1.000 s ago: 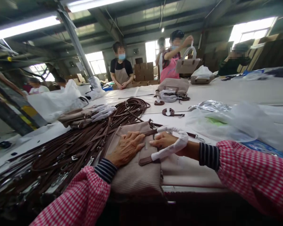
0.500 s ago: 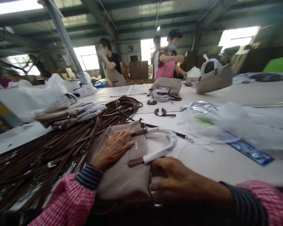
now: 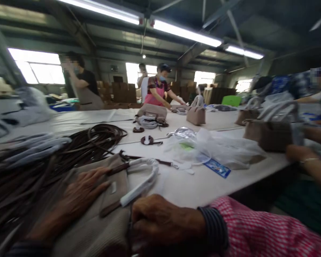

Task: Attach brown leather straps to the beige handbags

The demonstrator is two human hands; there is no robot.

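A taupe handbag [image 3: 96, 217] lies on its side in front of me, its texture ribbed and its trim dark brown. Its handle [image 3: 147, 175] is wrapped in white padding and points away to the right. My left hand [image 3: 82, 192] rests flat on the bag with its fingers stretched out. At the bag's right edge my right hand [image 3: 160, 221] is closed, its fingers curled in against the side; what they pinch is hidden. Just beyond the bag a brown strap [image 3: 160, 161] with a metal clip lies on the table.
Brown straps [image 3: 96, 139] heap up at the left, with wrapped handles on them. Coiled straps [image 3: 148, 140], clear plastic bags [image 3: 216, 146] and a blue packet [image 3: 216, 167] lie ahead. At the right, a co-worker's hand [image 3: 301, 153] is beside another handbag [image 3: 270, 135]. Other people stand across the table.
My view has swung right, bringing the co-worker's arms and handbags at the right into sight. A handbag across the table, tilted earlier, now stands upright. My left hand stays on the bag.
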